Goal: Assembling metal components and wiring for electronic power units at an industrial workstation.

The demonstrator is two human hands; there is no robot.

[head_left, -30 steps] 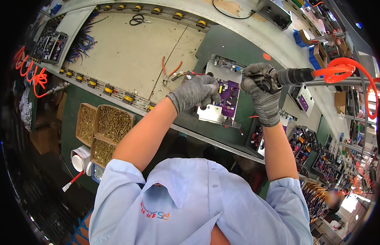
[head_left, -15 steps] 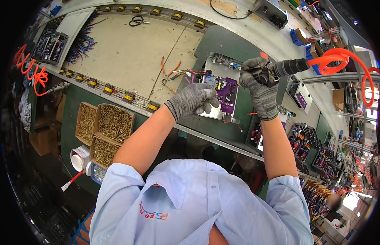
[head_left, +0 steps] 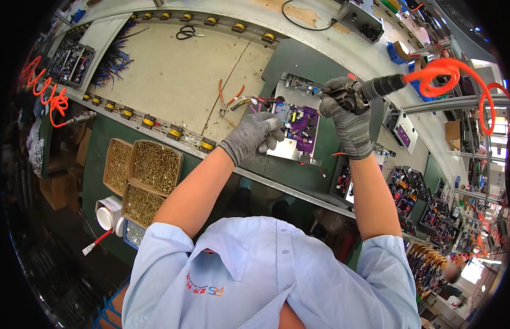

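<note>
My right hand point(head_left: 348, 120), in a grey glove, is wrapped round an air screwdriver point(head_left: 352, 97) with a dark body, held by the right edge of a metal chassis. On that chassis point(head_left: 281, 151) lies a purple circuit board point(head_left: 307, 130) with blue, yellow and black parts. My left hand point(head_left: 252, 138), also gloved, is over the chassis's left edge with its fingers curled in; anything in them is hidden. Wires run from the top left of the board. The screwdriver's tip cannot be made out.
Orange-handled pliers point(head_left: 226, 98) lie left of the chassis, with black scissors point(head_left: 187, 33) farther off. Several cardboard boxes of brass screws point(head_left: 155, 167) stand near my left forearm. A coiled orange hose point(head_left: 438, 77) rises at right. Other assembled units point(head_left: 411, 189) sit at the right.
My left hand has drawn back a little to the left, uncovering more of the board. The right hand stays nearly in place with the screwdriver; its hose has swung slightly left.
</note>
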